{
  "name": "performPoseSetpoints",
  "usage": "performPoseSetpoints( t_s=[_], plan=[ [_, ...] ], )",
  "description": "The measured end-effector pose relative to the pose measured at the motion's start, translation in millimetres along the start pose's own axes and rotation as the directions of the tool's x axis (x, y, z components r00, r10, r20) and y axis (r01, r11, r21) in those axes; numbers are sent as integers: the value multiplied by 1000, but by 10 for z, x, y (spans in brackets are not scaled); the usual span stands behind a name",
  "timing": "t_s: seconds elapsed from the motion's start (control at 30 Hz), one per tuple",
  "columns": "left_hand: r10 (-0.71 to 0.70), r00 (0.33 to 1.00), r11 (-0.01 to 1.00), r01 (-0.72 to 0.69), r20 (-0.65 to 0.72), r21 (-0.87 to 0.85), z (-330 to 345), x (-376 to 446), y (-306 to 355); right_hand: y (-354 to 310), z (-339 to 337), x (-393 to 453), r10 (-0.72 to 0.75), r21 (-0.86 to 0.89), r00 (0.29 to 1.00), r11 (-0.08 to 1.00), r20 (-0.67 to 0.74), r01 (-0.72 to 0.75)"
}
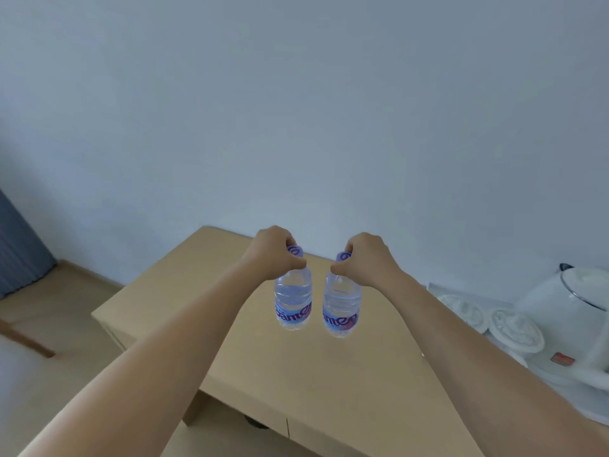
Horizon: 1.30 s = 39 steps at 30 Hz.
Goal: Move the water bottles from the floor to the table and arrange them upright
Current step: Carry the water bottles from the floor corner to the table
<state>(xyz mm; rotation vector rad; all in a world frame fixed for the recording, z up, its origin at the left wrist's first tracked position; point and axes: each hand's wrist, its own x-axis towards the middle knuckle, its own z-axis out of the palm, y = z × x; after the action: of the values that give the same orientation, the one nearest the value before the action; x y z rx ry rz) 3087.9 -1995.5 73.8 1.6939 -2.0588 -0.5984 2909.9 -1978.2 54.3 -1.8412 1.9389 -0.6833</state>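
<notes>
Water bottles (293, 300) upright above the table (230, 311), necks gripped in left hand (273, 255) and right hand (364, 260).

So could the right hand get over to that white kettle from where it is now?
Probably yes, but not freely. The right hand grips a water bottle by its neck, so it would have to set that down first. The path to the white kettle looks open, across bare table and the white tray.

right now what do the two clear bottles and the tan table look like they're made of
The two clear water bottles, left and right: thin glossy plastic, see-through with ribbed walls and printed labels. The tan table: probably matte wood laminate; its colour is even, with no grain visible.
</notes>
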Motion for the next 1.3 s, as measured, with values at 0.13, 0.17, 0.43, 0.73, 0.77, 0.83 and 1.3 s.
performPoseSetpoints(
  t_s=[0.13,0.17,0.43,0.73,0.77,0.83,1.3],
  plan=[
    [22,998,1000,-23,56,18,111,480,-27,110,60,375,32,-11,999,999,-3,-32],
    [29,997,999,-31,65,22,135,584,-30,130,69,455,39,-14,999,999,-7,-39],
    [109,981,990,-123,157,76,373,1199,-59,241,142,892,163,-48,987,985,-3,-163],
    [190,947,975,-212,261,61,623,1530,-138,357,310,1043,321,-47,946,945,-38,-323],
    [196,945,975,-216,261,53,639,1551,-137,354,317,1048,327,-45,944,943,-45,-329],
    [185,947,980,-196,262,19,659,1589,-153,348,325,1055,343,-33,938,938,-45,-345],
    [245,955,949,-272,168,161,626,1487,-253,308,313,954,413,-99,908,903,-74,-418]
  ],
)
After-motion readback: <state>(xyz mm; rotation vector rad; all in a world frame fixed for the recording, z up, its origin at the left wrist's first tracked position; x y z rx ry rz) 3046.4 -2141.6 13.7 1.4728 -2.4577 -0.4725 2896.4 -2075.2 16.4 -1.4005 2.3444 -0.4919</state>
